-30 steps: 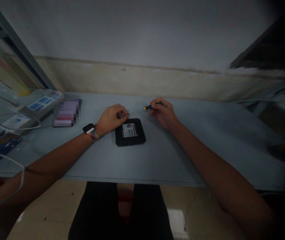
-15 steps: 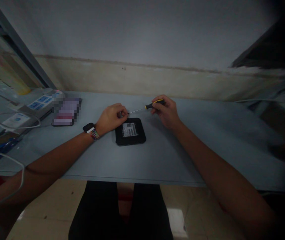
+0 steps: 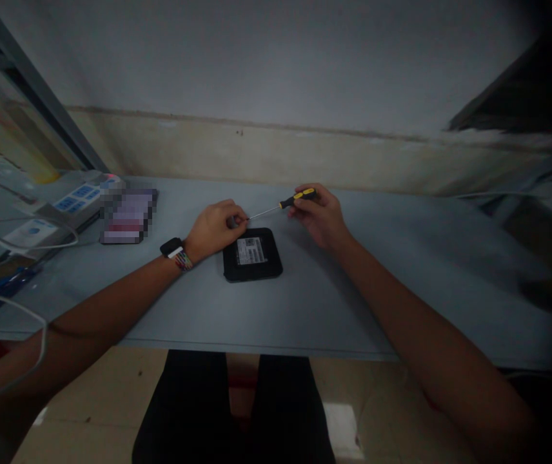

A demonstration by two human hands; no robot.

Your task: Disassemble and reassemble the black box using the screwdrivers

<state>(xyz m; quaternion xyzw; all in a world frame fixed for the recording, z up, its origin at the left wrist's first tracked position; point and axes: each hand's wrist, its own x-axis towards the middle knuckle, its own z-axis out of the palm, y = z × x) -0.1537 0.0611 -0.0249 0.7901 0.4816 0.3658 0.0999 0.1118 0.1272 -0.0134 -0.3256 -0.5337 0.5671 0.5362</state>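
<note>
My right hand (image 3: 322,216) grips the black and yellow handle of a screwdriver (image 3: 297,198) above the table. Its thin metal shaft slants down to the left. The tip ends at the pinched fingers of my left hand (image 3: 218,227); whatever those fingertips hold is too small to make out. Just below them lies a flat black square box (image 3: 275,254) with rounded corners and a white printed label (image 3: 251,251) facing up. My left thumb is close to the box's upper edge; I cannot tell whether it touches.
A blurred-out phone (image 3: 129,216) lies on the grey table (image 3: 305,316) to the left. Beside it are a white power strip (image 3: 82,201) and loose white cables (image 3: 19,306), one crossing near my left forearm. A wall (image 3: 276,151) stands behind the table.
The screwdriver handle has turned in my right fingers, showing more yellow, and has shifted slightly left. My left hand and the black box have hardly moved.
</note>
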